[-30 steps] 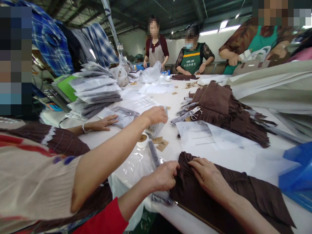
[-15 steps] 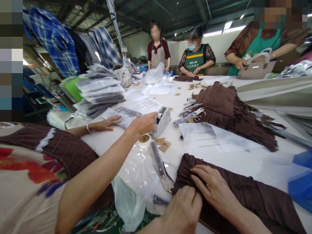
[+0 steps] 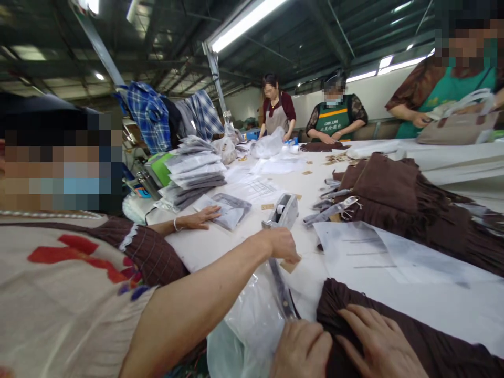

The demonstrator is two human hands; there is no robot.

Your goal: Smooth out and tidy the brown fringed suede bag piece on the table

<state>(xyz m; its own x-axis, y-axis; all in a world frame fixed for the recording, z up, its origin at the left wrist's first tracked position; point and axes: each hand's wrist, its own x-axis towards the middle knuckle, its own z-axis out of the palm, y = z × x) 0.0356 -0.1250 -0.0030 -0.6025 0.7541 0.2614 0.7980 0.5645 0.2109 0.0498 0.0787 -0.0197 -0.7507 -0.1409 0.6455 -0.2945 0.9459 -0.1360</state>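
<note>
A brown fringed suede-like bag (image 3: 429,325) lies at the lower right, its gathered end towards the middle of the table. My right hand (image 3: 378,341) rests on top of it, fingers stretched out and slightly apart over the folds. Beside it, at the bag's near left edge, is my left hand (image 3: 301,349) with curled fingers closed on the brown material; the fingertips are hidden. Just beyond my left hand lies a dark strap (image 3: 280,289) in clear wrap, along a crumpled clear plastic bag (image 3: 250,310).
A co-worker's arm (image 3: 205,289) reaches in from the left, the hand near a tape dispenser (image 3: 288,210). Brown bags (image 3: 394,184) are piled at the right behind printed clear sleeves (image 3: 366,247). Stacked packed garments (image 3: 197,163) stand far left. Several people work across the table.
The view has tilted up and swung left. The co-worker's hand has left the tape dispenser and come down nearer the strap. My hands stay on the brown bag.
</note>
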